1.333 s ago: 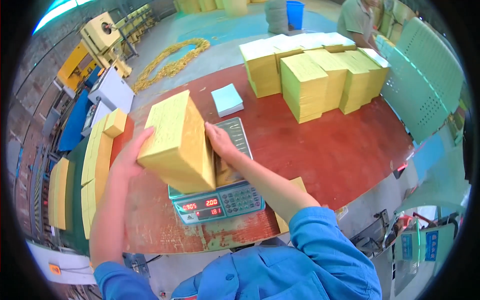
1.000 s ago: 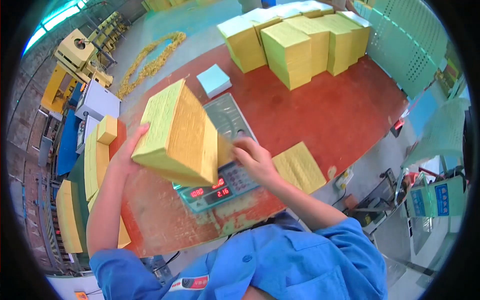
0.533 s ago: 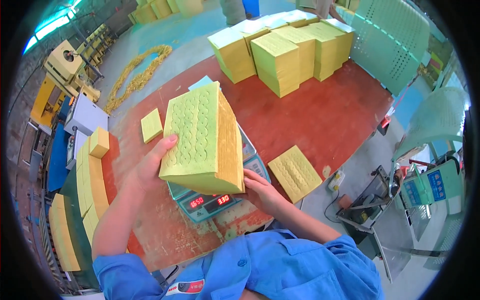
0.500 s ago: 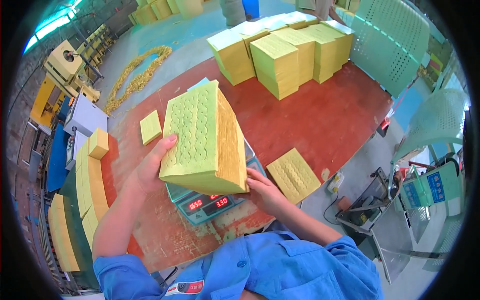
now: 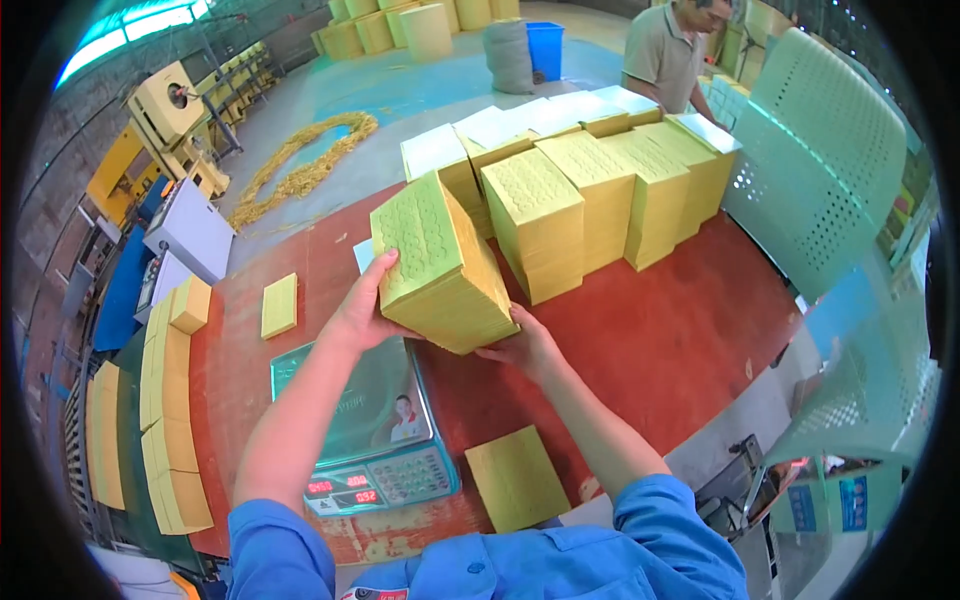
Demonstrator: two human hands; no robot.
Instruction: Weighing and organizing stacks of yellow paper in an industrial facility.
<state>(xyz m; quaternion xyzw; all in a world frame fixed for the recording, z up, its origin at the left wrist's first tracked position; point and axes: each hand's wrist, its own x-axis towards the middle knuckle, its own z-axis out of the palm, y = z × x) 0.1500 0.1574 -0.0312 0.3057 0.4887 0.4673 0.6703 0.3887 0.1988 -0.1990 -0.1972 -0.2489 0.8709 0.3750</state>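
Both my hands hold a thick block of stacked yellow paper sheets (image 5: pixel 450 280), tilted, with rows of scalloped embossing on its top. My left hand (image 5: pixel 365 310) grips its left side, thumb on the upper face. At its lower right corner my right hand (image 5: pixel 525 342) has its fingers around the edge and underneath. The block is held beyond a digital scale (image 5: pixel 385 470), whose bare platform shows and whose red display is lit. A flat pile of yellow sheets (image 5: pixel 517 478) lies to the right of the scale, and a thin yellow pad (image 5: pixel 280 305) beyond its left side.
Tall yellow paper stacks (image 5: pixel 535 235), several with white sheets on top, stand at the red table's (image 5: pixel 640 345) far side. Rows of yellow blocks (image 5: pixel 168 420) line the left. A green perforated panel (image 5: pixel 820 160) borders the right. Another person (image 5: pixel 660 60) stands behind the stacks.
My hands have carried the paper block forward off the scale, toward the tall stacks. The scale's platform is uncovered and its display reads differently. My view has tilted up, showing the other person.
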